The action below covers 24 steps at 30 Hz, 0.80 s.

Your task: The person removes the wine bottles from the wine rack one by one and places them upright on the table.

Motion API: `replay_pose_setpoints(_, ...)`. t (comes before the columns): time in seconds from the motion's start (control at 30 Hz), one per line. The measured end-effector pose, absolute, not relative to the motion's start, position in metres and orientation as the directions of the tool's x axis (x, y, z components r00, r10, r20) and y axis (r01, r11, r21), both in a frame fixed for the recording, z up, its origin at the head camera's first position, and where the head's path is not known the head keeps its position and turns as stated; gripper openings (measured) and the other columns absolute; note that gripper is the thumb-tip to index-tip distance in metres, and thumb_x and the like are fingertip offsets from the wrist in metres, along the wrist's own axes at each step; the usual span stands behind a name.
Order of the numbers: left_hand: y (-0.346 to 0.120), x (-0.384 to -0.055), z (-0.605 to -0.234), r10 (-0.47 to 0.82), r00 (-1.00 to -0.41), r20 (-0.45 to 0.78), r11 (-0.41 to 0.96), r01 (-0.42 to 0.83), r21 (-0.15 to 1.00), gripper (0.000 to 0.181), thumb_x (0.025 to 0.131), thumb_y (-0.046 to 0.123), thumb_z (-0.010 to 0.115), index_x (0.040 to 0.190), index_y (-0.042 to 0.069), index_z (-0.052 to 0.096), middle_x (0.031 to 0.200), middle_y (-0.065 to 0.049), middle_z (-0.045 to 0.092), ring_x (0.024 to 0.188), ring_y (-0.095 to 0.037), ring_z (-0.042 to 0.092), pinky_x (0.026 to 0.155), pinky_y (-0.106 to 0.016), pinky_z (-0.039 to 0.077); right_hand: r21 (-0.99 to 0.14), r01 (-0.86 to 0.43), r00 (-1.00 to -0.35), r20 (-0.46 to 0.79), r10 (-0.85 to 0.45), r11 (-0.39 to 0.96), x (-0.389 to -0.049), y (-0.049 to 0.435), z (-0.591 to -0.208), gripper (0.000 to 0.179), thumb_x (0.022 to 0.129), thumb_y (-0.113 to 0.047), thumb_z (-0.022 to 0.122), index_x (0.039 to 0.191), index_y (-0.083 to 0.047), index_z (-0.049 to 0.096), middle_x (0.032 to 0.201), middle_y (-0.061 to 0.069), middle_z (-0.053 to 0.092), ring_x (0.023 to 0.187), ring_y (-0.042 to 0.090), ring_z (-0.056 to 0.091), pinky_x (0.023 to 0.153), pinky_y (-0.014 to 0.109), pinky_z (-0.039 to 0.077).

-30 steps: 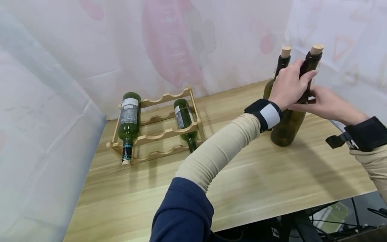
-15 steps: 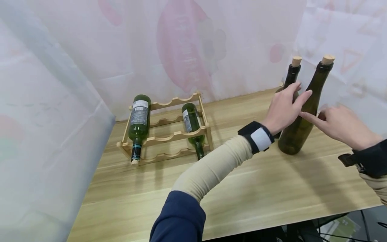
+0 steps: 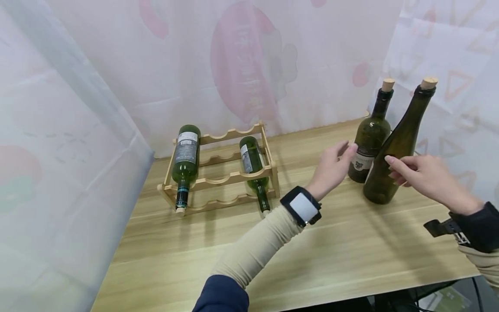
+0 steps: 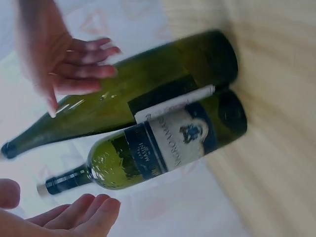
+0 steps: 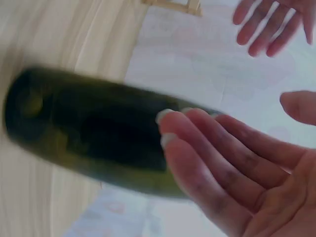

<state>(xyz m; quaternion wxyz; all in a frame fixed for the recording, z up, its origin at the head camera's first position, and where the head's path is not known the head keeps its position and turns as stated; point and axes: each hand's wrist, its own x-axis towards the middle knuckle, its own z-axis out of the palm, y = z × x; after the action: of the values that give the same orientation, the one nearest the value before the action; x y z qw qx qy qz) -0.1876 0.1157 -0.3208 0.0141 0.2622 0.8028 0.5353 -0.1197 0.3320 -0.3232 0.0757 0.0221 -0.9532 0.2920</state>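
Note:
Two corked green wine bottles stand upright side by side on the right of the table in the head view. The taller, slim one (image 3: 405,134) is nearer to me; the shorter one (image 3: 368,136) behind it shows a white and dark label (image 4: 185,133) in the left wrist view. My left hand (image 3: 331,170) is held off to the left of both, its fingers loosely bent around nothing. Beside the tall bottle's body is my right hand (image 3: 430,182), fingers relaxed and not wrapped round the glass. Whether its fingertips touch the bottle, I cannot tell.
A wooden wine rack (image 3: 234,176) stands left of centre near the back curtain (image 3: 175,86). Two green bottles lie in it, necks toward me: one at the upper left (image 3: 186,156), one lower at the right (image 3: 254,162). The table's front edge (image 3: 351,295) runs below my arms.
Both hands have come away from the tall bottle's neck and body. My left hand has moved left and down, uncovering the shorter bottle; the right has moved lower. The bottles stay standing.

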Motion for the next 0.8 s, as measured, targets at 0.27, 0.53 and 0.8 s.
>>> replay_pose_setpoints(0.27, 0.078, -0.182, -0.333, 0.299, -0.942, 0.150, 0.120, 0.193, 0.974, 0.044, 0.101, 0.034, 0.048, 0.135, 0.008, 0.054, 0.133, -0.008, 0.061, 0.121, -0.017, 0.059, 0.101, -0.021, 0.046, -0.697, -0.136, -0.983, 0.186, -0.006, 0.704, -0.127, 0.305, -0.334, 0.041, 0.101, -0.033, 0.050, 0.110, 0.003, 0.067, 0.087, 0.008, 0.074, 0.066, -0.004, 0.066, 0.061, 0.018, 0.055)
replay_pose_setpoints(0.53, 0.052, -0.177, -0.343, 0.299, -0.937, 0.181, 0.213, 0.250, 0.945, 0.045, 0.102, 0.035, 0.046, 0.137, 0.007, 0.052, 0.136, -0.008, 0.059, 0.123, -0.019, 0.057, 0.102, -0.025, 0.046, -0.644, -0.215, -0.961, 0.275, -0.041, 0.735, -0.142, 0.278, -0.347, 0.038, 0.098, -0.032, 0.056, 0.112, 0.002, 0.067, 0.089, 0.020, 0.074, 0.065, -0.010, 0.061, 0.062, 0.006, 0.045)
replay_pose_setpoints(0.8, 0.028, -0.174, -0.348, 0.324, -0.927, 0.191, 0.309, 0.294, 0.905, 0.045, 0.103, 0.035, 0.043, 0.138, 0.008, 0.051, 0.137, -0.009, 0.058, 0.125, -0.021, 0.056, 0.102, -0.028, 0.047, -0.631, -0.268, -0.948, 0.306, -0.085, 0.728, -0.152, 0.258, -0.354, 0.038, 0.098, -0.032, 0.055, 0.111, 0.002, 0.068, 0.086, 0.015, 0.074, 0.071, -0.007, 0.063, 0.065, 0.003, 0.042)
